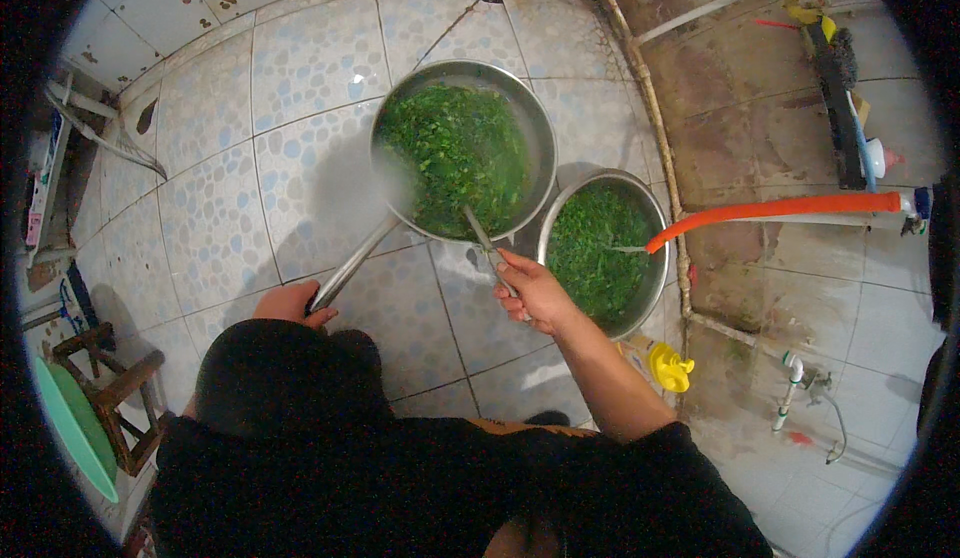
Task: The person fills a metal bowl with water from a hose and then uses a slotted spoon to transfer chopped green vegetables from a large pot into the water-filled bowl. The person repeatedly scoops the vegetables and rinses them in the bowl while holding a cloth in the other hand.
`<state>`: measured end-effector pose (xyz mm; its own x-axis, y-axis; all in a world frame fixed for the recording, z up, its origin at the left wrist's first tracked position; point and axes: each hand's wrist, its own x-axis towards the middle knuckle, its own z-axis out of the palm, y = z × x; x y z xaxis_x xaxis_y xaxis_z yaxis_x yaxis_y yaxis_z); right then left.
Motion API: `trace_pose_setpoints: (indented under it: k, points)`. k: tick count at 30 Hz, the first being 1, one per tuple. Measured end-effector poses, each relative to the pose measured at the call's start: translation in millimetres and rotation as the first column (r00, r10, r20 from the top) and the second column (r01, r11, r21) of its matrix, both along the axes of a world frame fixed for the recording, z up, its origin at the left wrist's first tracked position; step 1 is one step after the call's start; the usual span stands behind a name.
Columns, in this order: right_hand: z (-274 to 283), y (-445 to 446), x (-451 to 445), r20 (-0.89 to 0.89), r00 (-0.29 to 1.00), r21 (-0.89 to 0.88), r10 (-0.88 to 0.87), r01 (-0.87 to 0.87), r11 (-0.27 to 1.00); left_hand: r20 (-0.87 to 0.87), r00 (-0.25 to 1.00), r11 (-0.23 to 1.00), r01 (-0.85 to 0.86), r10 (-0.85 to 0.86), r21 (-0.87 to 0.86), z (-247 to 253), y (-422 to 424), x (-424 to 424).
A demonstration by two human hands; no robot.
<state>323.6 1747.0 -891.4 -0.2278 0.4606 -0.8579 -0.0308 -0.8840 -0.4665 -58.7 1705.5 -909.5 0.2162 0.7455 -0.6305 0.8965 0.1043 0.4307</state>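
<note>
My left hand (296, 303) grips the dark end of a long metal handle (360, 254). This handle runs up to the near-left rim of a large steel pot (546, 160); a blurred patch hides whether it joins the pot or belongs to a separate utensil. Chopped green leaves (457, 145) float in liquid in that pot. With my right hand (532, 291) I hold the metal handle of a utensil (480, 229), its far end sunk among the greens. Right of it, a second steel pot (661, 280) holds more chopped greens (592, 258) in water.
An orange hose (772, 207) runs water into the second pot. Below that pot stands a container with a yellow cap (670, 368). A pipe (652, 107) follows the right wall. At left are a wooden stool (131, 385) and a green basin (71, 423). The tiled floor (315, 55) looks wet.
</note>
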Motion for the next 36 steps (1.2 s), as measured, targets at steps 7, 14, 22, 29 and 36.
trace_pose_setpoints:
  k: [7,14,22,29,36]
  points:
    - [-21.3,-2.0,-3.4,-0.154,0.964,-0.032,-0.218,0.215,0.976,0.056,0.998,0.999,-0.013,0.016,-0.04,2.4,4.0,-0.9]
    - [-0.7,7.2,23.2,-0.33,0.894,-0.184,-0.303,0.254,0.95,0.008,1.0,0.998,-0.016,0.016,-0.053,3.6,1.7,-1.1]
    - [49.0,-3.3,35.4,-0.263,0.906,-0.16,-0.331,0.297,0.941,0.025,1.0,0.998,-0.01,0.011,-0.062,-8.1,1.2,-3.3]
    - [101.4,3.2,48.6,-0.243,0.928,-0.063,-0.283,0.276,0.959,0.046,0.999,1.0,-0.007,0.008,-0.02,-12.6,-1.7,-5.7]
    - [126.0,4.6,45.8,-0.17,0.959,0.08,-0.228,0.244,0.966,0.034,0.999,0.999,-0.038,0.038,-0.017,-1.1,-3.3,-1.3]
